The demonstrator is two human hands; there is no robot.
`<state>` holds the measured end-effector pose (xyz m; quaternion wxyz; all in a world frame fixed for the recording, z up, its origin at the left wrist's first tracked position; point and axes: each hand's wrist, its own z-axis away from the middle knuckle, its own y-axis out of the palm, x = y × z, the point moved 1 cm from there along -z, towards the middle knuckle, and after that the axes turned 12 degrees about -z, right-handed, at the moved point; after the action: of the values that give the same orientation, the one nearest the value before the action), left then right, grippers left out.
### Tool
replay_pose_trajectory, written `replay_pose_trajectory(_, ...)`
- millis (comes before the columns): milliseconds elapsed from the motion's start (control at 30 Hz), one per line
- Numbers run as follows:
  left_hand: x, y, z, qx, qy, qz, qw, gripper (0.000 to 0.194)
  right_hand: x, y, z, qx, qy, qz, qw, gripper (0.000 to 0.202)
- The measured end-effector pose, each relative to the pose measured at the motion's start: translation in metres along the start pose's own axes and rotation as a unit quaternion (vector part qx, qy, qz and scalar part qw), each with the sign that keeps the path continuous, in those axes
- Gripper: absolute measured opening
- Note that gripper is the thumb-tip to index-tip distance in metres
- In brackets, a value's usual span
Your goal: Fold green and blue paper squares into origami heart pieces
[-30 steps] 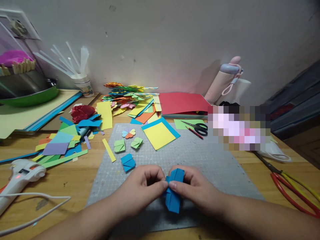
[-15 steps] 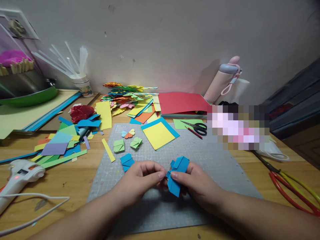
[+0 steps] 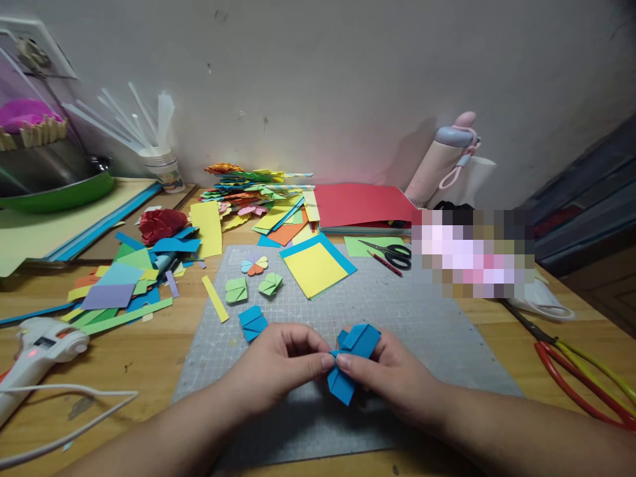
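Above the grey cutting mat (image 3: 422,411) I hold a folded piece of blue paper (image 3: 362,341). My right hand (image 3: 402,371) grips it, thumb on top and the other fingers mostly hidden beneath. At its left corner, my left hand (image 3: 285,361) pinches the paper between thumb and forefinger, both thumbs nearly touching. Another folded blue paper piece (image 3: 252,322) lies on the mat just beyond my left hand. Further back are two folded green pieces (image 3: 236,290) and a small multicoloured paper flower (image 3: 255,265).
A yellow and blue paper stack (image 3: 318,268) lies mid-mat. Black scissors (image 3: 397,254) and a red pencil (image 3: 387,263) sit behind it. Coloured scraps (image 3: 109,295) and a glue gun (image 3: 47,351) are at left; large red-and-yellow-handled scissors (image 3: 561,371) at right. A pinkish bottle (image 3: 440,162) leans by the wall.
Both hands have lowered the blue paper slightly towards me. My left thumb and forefinger have closed in on its left corner, and the paper is turned a little.
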<state>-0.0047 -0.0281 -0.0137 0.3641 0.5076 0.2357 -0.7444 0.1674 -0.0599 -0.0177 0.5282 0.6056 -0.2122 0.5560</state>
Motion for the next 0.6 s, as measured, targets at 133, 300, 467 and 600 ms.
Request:
replay_pose_trajectory(133,-0.0003,-0.0007,0.0007,0.021,0.015,0.015,1.0,0.025,-0.0022,-0.0023,0.0007,-0.002,0.008,-0.017,1.0,0.032)
replay_pose_trajectory(300,-0.0024,0.0001,0.0013,0.029,0.02,0.023,0.999,0.026,-0.0026,-0.0044,0.0,-0.004,0.009,-0.04,0.999,0.03)
replay_pose_trajectory(467,-0.0027,0.0023,0.0021,0.016,0.033,-0.009,0.999,0.023,-0.002,-0.0028,0.0003,0.001,0.001,-0.031,1.0,0.029)
replay_pose_trajectory(600,-0.0023,0.0029,0.0037,0.004,0.044,-0.028,0.999,0.022,-0.0042,-0.0023,0.0011,0.0,0.003,-0.024,1.0,0.033)
